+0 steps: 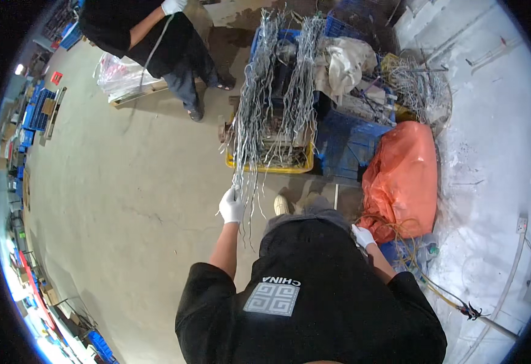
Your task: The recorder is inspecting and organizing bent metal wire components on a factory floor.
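Right hand beside the orange sack; whether its fingers grip anything, I cannot tell. Left hand, fingers pinching the ends of wires draped across the yellow crate. Farther off, a co-worker stands.

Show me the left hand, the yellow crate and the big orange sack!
Left hand (pixel 232 207): head view, middle of its white glove.
Yellow crate (pixel 291 170): head view, near rim.
Orange sack (pixel 404 179): head view, its middle.
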`<state>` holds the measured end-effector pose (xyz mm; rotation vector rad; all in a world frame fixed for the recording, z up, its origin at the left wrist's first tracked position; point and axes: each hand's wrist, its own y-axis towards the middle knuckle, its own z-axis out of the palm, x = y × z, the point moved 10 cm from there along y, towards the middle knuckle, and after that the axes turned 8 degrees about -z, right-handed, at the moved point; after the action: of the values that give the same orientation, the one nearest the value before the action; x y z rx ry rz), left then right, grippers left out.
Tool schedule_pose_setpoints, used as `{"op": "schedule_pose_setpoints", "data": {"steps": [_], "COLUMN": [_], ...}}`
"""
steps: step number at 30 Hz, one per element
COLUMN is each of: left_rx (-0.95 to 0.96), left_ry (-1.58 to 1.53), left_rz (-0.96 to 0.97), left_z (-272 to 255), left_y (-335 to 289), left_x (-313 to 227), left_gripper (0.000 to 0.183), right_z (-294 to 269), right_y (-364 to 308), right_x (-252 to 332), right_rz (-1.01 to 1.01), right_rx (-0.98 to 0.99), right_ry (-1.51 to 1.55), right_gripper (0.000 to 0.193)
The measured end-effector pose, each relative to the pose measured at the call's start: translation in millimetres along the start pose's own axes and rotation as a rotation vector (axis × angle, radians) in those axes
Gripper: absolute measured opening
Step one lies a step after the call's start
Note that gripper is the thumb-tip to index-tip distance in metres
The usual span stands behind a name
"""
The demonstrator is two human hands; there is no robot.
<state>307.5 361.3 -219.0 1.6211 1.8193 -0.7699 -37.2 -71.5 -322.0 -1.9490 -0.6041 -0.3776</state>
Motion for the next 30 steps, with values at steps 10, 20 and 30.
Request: {"op": "schedule_pose_setpoints", "data": {"steps": [10, 20, 30], "left_rx": [0.457, 0.768, 0.948], "left_ry": [-0.079, 0.366, 0.509], "left_rz": [-0.476, -0.360, -0.163], "left_z": [62, 123, 166], "left_y": [6, 12, 14], "left_x": [124, 156, 125], "left_gripper": [0.043, 0.049, 0.032], "right_z": [5, 41, 121], "right_y": [-59, -95, -96], "right_x": [-3, -36, -120], "right_rz": [0.198, 0.143, 0.189], "right_rx": [-0.102, -0.200, -0.245], "right_ry": [0.326, 0.840, 0.897], "right_gripper": [0.040, 0.032, 0.036]}}
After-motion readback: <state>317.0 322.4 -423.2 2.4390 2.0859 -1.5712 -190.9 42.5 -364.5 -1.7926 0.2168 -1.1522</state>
